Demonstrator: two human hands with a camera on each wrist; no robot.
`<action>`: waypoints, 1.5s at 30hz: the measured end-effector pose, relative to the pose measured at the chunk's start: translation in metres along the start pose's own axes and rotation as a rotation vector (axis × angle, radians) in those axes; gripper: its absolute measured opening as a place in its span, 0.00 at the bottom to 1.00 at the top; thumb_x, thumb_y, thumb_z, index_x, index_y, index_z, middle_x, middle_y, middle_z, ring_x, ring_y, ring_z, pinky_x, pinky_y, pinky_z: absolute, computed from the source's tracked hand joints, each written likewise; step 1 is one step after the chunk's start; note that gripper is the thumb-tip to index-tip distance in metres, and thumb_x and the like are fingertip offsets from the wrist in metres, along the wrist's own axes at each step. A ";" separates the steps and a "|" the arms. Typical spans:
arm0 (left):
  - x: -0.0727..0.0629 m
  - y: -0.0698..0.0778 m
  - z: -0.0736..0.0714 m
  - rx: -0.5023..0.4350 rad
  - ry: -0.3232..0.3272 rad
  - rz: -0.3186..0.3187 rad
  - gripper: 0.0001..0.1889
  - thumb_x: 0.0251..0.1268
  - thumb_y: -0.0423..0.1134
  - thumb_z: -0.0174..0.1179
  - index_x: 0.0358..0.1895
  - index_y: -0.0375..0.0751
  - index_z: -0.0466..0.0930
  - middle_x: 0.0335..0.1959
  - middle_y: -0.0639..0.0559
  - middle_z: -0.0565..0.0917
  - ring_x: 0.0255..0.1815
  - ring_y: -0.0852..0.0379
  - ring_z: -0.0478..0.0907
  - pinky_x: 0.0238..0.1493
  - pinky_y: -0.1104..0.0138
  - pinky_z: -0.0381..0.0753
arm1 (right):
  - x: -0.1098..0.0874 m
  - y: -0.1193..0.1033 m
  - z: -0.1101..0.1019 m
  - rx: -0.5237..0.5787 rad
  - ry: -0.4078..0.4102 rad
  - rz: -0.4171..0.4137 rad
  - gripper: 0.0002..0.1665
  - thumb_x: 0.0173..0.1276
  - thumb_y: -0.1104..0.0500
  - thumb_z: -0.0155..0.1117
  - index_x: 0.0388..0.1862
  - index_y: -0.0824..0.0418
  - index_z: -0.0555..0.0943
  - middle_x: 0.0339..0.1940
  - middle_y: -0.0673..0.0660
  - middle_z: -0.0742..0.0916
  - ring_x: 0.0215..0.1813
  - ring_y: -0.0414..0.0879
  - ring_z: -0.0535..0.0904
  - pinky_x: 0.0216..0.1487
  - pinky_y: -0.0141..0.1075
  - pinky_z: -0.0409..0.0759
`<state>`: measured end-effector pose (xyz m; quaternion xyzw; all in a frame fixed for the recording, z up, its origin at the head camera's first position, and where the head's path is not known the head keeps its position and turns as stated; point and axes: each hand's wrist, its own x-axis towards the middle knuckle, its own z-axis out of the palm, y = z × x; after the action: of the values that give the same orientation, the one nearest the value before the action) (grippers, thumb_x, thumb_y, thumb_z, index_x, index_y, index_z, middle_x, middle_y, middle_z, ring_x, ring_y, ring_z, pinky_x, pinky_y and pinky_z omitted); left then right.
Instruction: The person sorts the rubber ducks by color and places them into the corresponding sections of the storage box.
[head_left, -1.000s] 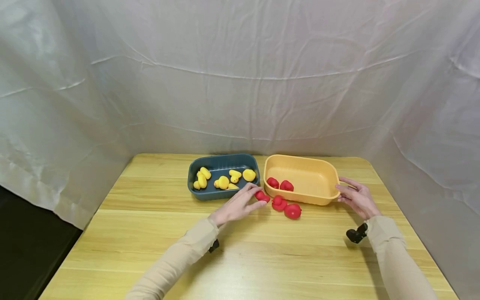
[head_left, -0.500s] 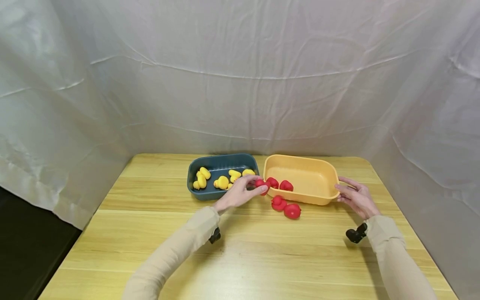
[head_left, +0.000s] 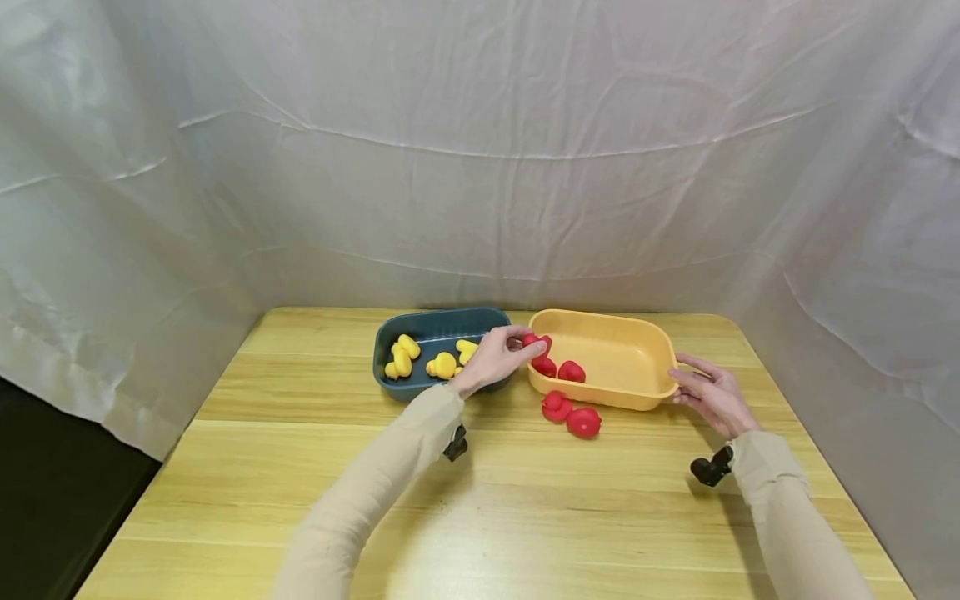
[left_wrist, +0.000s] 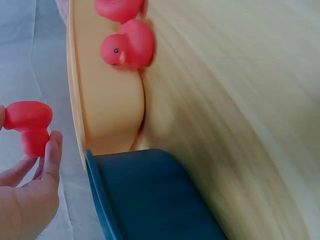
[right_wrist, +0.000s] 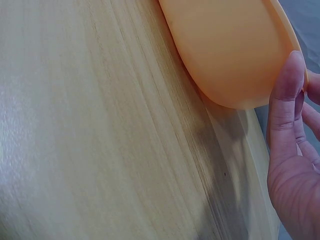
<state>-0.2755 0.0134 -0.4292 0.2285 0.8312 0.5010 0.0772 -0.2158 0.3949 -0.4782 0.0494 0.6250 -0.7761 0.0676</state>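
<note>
My left hand pinches a red rubber duck between thumb and fingers. In the head view it is over the left end of the yellow-orange bin, above the rim. Two red ducks lie in that bin, at its near left. With thumb and fingers, my right hand grips the rim at the bin's right end, as the right wrist view also shows. Two more red ducks sit on the table just in front of the bin.
A dark blue bin holding several yellow ducks stands left of the orange one, partly behind my left hand. Both stand near the back of the wooden table. A pale curtain hangs behind and at the sides.
My left hand has picked a red duck up from the table in front of the bins and carried it up and away, over the orange bin's left end. The right hand stays put.
</note>
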 end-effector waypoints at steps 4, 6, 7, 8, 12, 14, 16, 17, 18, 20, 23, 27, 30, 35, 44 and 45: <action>0.008 0.002 0.004 -0.010 -0.009 -0.033 0.23 0.71 0.50 0.62 0.60 0.37 0.79 0.53 0.43 0.86 0.56 0.48 0.83 0.61 0.61 0.86 | 0.000 0.000 0.001 -0.008 0.004 0.005 0.21 0.73 0.66 0.62 0.62 0.54 0.76 0.34 0.50 0.91 0.30 0.40 0.84 0.33 0.29 0.88; 0.011 0.003 0.007 -0.018 -0.006 -0.050 0.24 0.71 0.50 0.62 0.61 0.36 0.79 0.55 0.43 0.85 0.58 0.47 0.82 0.63 0.60 0.85 | -0.001 -0.001 0.000 -0.005 -0.002 0.003 0.20 0.73 0.67 0.61 0.61 0.54 0.76 0.34 0.50 0.91 0.30 0.40 0.85 0.34 0.29 0.88; 0.013 0.004 0.008 -0.023 -0.003 -0.055 0.24 0.71 0.50 0.62 0.62 0.36 0.78 0.56 0.43 0.85 0.59 0.46 0.82 0.64 0.59 0.84 | -0.001 -0.001 0.000 -0.001 -0.004 0.002 0.20 0.73 0.67 0.61 0.61 0.53 0.76 0.35 0.50 0.91 0.30 0.40 0.85 0.34 0.29 0.88; 0.015 0.004 0.010 -0.029 0.001 -0.059 0.24 0.71 0.49 0.62 0.62 0.36 0.78 0.56 0.42 0.85 0.60 0.46 0.82 0.64 0.59 0.84 | -0.001 -0.001 -0.001 0.003 -0.006 -0.001 0.20 0.73 0.67 0.61 0.60 0.53 0.77 0.35 0.50 0.91 0.30 0.40 0.85 0.34 0.29 0.88; 0.022 0.004 0.017 -0.054 0.022 -0.055 0.24 0.71 0.46 0.62 0.62 0.33 0.77 0.56 0.39 0.84 0.59 0.45 0.82 0.63 0.59 0.85 | -0.001 -0.001 -0.001 0.013 -0.008 -0.007 0.19 0.73 0.68 0.60 0.59 0.53 0.78 0.35 0.50 0.91 0.30 0.40 0.85 0.33 0.29 0.88; 0.025 0.004 0.020 -0.061 0.038 -0.059 0.24 0.71 0.45 0.63 0.62 0.32 0.77 0.56 0.38 0.84 0.59 0.44 0.83 0.63 0.59 0.85 | -0.001 -0.001 -0.001 0.012 -0.006 -0.006 0.19 0.73 0.68 0.60 0.59 0.53 0.78 0.35 0.50 0.91 0.30 0.40 0.85 0.33 0.29 0.88; 0.029 0.004 0.024 -0.063 0.051 -0.061 0.23 0.71 0.45 0.62 0.61 0.33 0.78 0.56 0.38 0.85 0.58 0.44 0.83 0.62 0.60 0.85 | -0.001 -0.001 -0.001 0.012 -0.005 -0.003 0.20 0.73 0.67 0.60 0.60 0.53 0.77 0.35 0.50 0.91 0.30 0.40 0.85 0.33 0.29 0.88; 0.030 0.004 0.026 -0.061 0.058 -0.062 0.22 0.71 0.45 0.62 0.60 0.33 0.78 0.55 0.38 0.85 0.58 0.44 0.84 0.62 0.60 0.85 | -0.002 -0.001 -0.001 0.011 -0.005 0.000 0.20 0.73 0.67 0.61 0.60 0.53 0.77 0.35 0.50 0.91 0.30 0.40 0.85 0.33 0.29 0.88; 0.032 0.004 0.027 -0.062 0.063 -0.067 0.22 0.71 0.45 0.62 0.60 0.33 0.78 0.55 0.39 0.85 0.57 0.45 0.84 0.62 0.60 0.85 | -0.002 -0.001 -0.001 0.012 -0.005 0.002 0.20 0.73 0.67 0.61 0.61 0.53 0.76 0.35 0.50 0.91 0.30 0.40 0.85 0.34 0.30 0.88; 0.035 0.005 0.030 -0.067 0.069 -0.070 0.21 0.72 0.45 0.62 0.59 0.34 0.79 0.54 0.39 0.85 0.57 0.45 0.83 0.63 0.59 0.85 | -0.002 -0.001 -0.001 0.012 -0.004 0.003 0.20 0.73 0.67 0.61 0.61 0.53 0.76 0.35 0.50 0.91 0.30 0.40 0.85 0.34 0.30 0.88; 0.039 0.006 0.033 -0.076 0.079 -0.074 0.20 0.72 0.44 0.62 0.59 0.34 0.78 0.53 0.39 0.85 0.56 0.44 0.83 0.62 0.58 0.85 | -0.002 -0.001 -0.002 0.012 -0.003 0.002 0.20 0.73 0.67 0.61 0.61 0.52 0.77 0.35 0.50 0.91 0.30 0.40 0.85 0.34 0.29 0.88; 0.042 0.006 0.037 -0.086 0.096 -0.095 0.23 0.71 0.44 0.62 0.62 0.32 0.77 0.53 0.38 0.84 0.55 0.44 0.83 0.61 0.59 0.86 | -0.003 -0.001 -0.002 0.008 -0.001 0.005 0.20 0.73 0.67 0.61 0.60 0.52 0.77 0.35 0.50 0.91 0.30 0.39 0.85 0.34 0.29 0.88; 0.043 0.005 0.039 -0.083 0.107 -0.125 0.26 0.71 0.45 0.63 0.65 0.32 0.75 0.54 0.39 0.84 0.54 0.46 0.83 0.59 0.61 0.87 | -0.003 0.000 -0.001 0.004 0.002 0.011 0.21 0.73 0.66 0.61 0.62 0.52 0.77 0.35 0.50 0.91 0.30 0.39 0.85 0.34 0.29 0.88; 0.046 0.005 0.041 -0.091 0.124 -0.168 0.30 0.70 0.47 0.63 0.69 0.34 0.72 0.54 0.40 0.84 0.50 0.49 0.81 0.56 0.64 0.87 | -0.002 0.000 -0.001 -0.005 0.005 0.008 0.25 0.73 0.66 0.61 0.67 0.58 0.73 0.34 0.50 0.91 0.30 0.40 0.85 0.34 0.29 0.89; 0.047 0.007 0.042 -0.094 0.141 -0.200 0.33 0.72 0.49 0.61 0.72 0.33 0.67 0.63 0.39 0.80 0.61 0.45 0.79 0.65 0.59 0.83 | -0.004 -0.001 -0.001 0.009 -0.019 0.000 0.22 0.74 0.67 0.59 0.65 0.57 0.74 0.35 0.51 0.91 0.31 0.40 0.85 0.34 0.29 0.89; 0.047 0.008 0.042 -0.091 0.146 -0.203 0.33 0.72 0.49 0.61 0.72 0.33 0.67 0.65 0.38 0.79 0.62 0.45 0.79 0.67 0.58 0.82 | -0.004 -0.001 -0.001 0.011 -0.020 -0.002 0.22 0.74 0.68 0.59 0.64 0.56 0.74 0.35 0.51 0.91 0.31 0.40 0.85 0.34 0.29 0.89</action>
<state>-0.2994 0.0716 -0.4383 0.1025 0.8298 0.5431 0.0769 -0.2122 0.3967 -0.4765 0.0415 0.6199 -0.7802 0.0729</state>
